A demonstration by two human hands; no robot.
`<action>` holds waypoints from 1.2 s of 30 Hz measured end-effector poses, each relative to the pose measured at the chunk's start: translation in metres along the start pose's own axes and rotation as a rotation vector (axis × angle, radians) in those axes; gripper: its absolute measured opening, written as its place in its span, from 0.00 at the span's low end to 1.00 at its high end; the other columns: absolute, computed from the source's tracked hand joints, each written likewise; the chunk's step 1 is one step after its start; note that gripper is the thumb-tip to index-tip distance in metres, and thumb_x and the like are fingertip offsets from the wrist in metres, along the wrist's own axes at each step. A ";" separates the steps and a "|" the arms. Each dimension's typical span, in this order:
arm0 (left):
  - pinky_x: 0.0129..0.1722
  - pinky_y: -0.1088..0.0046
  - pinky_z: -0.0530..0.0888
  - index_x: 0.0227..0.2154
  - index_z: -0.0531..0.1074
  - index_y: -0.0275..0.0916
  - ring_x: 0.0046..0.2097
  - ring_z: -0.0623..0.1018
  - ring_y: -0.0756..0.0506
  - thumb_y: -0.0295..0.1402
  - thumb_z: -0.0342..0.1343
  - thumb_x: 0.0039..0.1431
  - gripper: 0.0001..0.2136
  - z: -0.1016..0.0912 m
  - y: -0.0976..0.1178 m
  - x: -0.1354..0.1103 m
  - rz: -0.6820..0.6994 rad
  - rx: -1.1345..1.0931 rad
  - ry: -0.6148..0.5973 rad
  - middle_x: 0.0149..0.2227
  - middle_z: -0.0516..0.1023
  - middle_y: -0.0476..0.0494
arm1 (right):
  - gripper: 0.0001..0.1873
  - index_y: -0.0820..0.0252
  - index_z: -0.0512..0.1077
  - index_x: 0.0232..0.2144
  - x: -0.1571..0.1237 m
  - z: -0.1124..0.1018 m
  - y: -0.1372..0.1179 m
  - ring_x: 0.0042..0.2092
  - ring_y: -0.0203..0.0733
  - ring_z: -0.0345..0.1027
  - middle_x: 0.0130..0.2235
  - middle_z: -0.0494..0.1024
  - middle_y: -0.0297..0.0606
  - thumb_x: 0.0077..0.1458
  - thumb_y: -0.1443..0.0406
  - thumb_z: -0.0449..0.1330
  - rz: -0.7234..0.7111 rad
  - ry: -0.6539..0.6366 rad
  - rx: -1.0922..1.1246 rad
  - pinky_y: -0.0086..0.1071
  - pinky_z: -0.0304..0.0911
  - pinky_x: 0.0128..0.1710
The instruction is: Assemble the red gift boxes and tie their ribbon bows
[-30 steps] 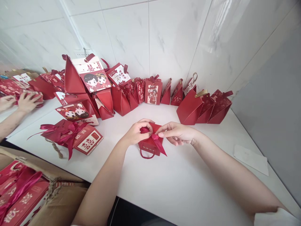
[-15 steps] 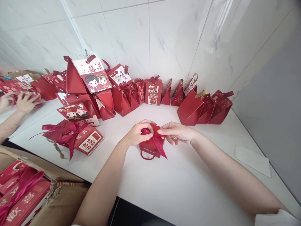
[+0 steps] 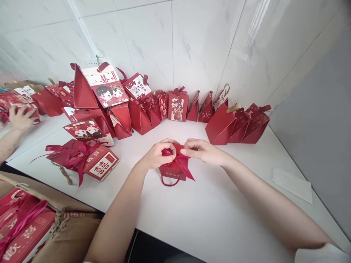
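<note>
A small red gift box [image 3: 171, 173] with a twisted cord handle stands on the white table in front of me. Across its top lies a crimson ribbon [image 3: 184, 168], one tail hanging over the front right edge. My left hand [image 3: 161, 153] pinches the ribbon at the left of the knot, thumb and forefinger together. My right hand [image 3: 197, 149] is closed at the right side of the box top, thumb and forefinger pinching the ribbon there. The fingers partly hide the knot.
Several red gift boxes [image 3: 179, 106] line the wall, piled higher at left. A ribboned box [image 3: 101, 160] lies left of my arm. A cardboard carton [image 3: 74, 233] holds more. Another person's hand [image 3: 20, 118] touches a box at far left. A white paper [image 3: 292, 184] lies right.
My right thumb and fingers have shifted slightly left and curled in more at the ribbon. My left hand keeps its pinch. The view has moved a little. The other person's hand has shifted.
</note>
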State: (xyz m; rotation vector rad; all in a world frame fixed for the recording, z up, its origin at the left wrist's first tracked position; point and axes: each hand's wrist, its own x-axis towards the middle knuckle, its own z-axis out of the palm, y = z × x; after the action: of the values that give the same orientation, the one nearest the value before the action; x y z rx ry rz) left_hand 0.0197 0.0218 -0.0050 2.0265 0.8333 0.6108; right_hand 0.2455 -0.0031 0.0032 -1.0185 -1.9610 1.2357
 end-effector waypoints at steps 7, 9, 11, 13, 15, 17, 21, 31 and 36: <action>0.50 0.67 0.72 0.25 0.72 0.37 0.48 0.75 0.43 0.24 0.54 0.48 0.03 0.006 0.003 0.001 -0.017 -0.072 -0.074 0.53 0.69 0.43 | 0.17 0.59 0.68 0.22 0.006 0.009 0.013 0.62 0.51 0.55 0.59 0.63 0.40 0.57 0.56 0.62 -0.154 0.112 -0.075 0.49 0.58 0.56; 0.48 0.67 0.72 0.26 0.71 0.37 0.46 0.75 0.45 0.25 0.54 0.48 0.03 0.007 0.003 0.002 -0.029 -0.095 -0.091 0.54 0.68 0.43 | 0.15 0.59 0.66 0.22 0.009 0.012 0.020 0.62 0.50 0.56 0.59 0.63 0.40 0.55 0.58 0.63 -0.162 0.115 -0.022 0.50 0.55 0.59; 0.47 0.68 0.73 0.26 0.71 0.37 0.44 0.76 0.46 0.25 0.54 0.49 0.02 0.007 0.003 0.002 -0.037 -0.122 -0.118 0.54 0.68 0.42 | 0.15 0.59 0.65 0.22 0.011 0.014 0.026 0.61 0.48 0.58 0.60 0.62 0.40 0.56 0.59 0.63 -0.168 0.115 0.041 0.49 0.55 0.60; 0.46 0.68 0.73 0.26 0.72 0.37 0.45 0.76 0.45 0.26 0.55 0.50 0.02 0.007 0.003 0.002 -0.032 -0.127 -0.133 0.54 0.68 0.42 | 0.15 0.58 0.65 0.23 0.012 0.017 0.031 0.60 0.46 0.61 0.60 0.61 0.40 0.56 0.59 0.62 -0.176 0.115 0.100 0.46 0.57 0.59; 0.49 0.66 0.72 0.26 0.72 0.37 0.49 0.75 0.43 0.28 0.56 0.52 0.02 0.006 0.003 0.001 -0.014 -0.110 -0.121 0.52 0.69 0.42 | 0.15 0.58 0.64 0.24 0.013 0.022 0.034 0.59 0.45 0.62 0.58 0.64 0.40 0.56 0.59 0.63 -0.193 0.128 0.156 0.44 0.57 0.60; 0.54 0.64 0.68 0.27 0.72 0.38 0.56 0.71 0.40 0.32 0.58 0.54 0.03 0.003 0.003 0.000 0.002 -0.117 -0.099 0.51 0.71 0.41 | 0.12 0.57 0.65 0.27 0.014 0.027 0.038 0.59 0.44 0.63 0.55 0.68 0.40 0.56 0.59 0.63 -0.213 0.139 0.247 0.44 0.57 0.60; 0.60 0.57 0.62 0.36 0.73 0.40 0.62 0.65 0.37 0.40 0.52 0.60 0.10 -0.008 -0.003 -0.003 -0.052 -0.235 0.001 0.55 0.71 0.41 | 0.10 0.54 0.65 0.38 0.017 0.032 0.042 0.52 0.43 0.69 0.55 0.69 0.40 0.57 0.60 0.63 -0.194 0.173 0.437 0.43 0.64 0.53; 0.60 0.57 0.63 0.33 0.70 0.40 0.62 0.65 0.37 0.41 0.59 0.56 0.10 -0.032 -0.003 -0.014 -0.124 -0.159 -0.055 0.61 0.66 0.41 | 0.06 0.56 0.70 0.41 -0.012 0.028 -0.024 0.45 0.40 0.71 0.41 0.76 0.39 0.64 0.66 0.53 -0.462 0.347 -0.240 0.37 0.66 0.48; 0.60 0.56 0.61 0.26 0.68 0.38 0.61 0.67 0.37 0.40 0.60 0.55 0.12 -0.029 -0.004 -0.013 -0.124 -0.188 -0.101 0.59 0.69 0.40 | 0.10 0.59 0.73 0.38 -0.025 0.068 -0.034 0.50 0.48 0.68 0.46 0.76 0.43 0.65 0.65 0.51 -0.697 0.142 -0.933 0.46 0.62 0.53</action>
State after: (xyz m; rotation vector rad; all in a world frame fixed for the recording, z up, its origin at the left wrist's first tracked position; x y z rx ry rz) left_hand -0.0097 0.0284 0.0056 1.8062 0.8037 0.4941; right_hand 0.1947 -0.0642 0.0059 -0.6425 -2.4790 -0.1650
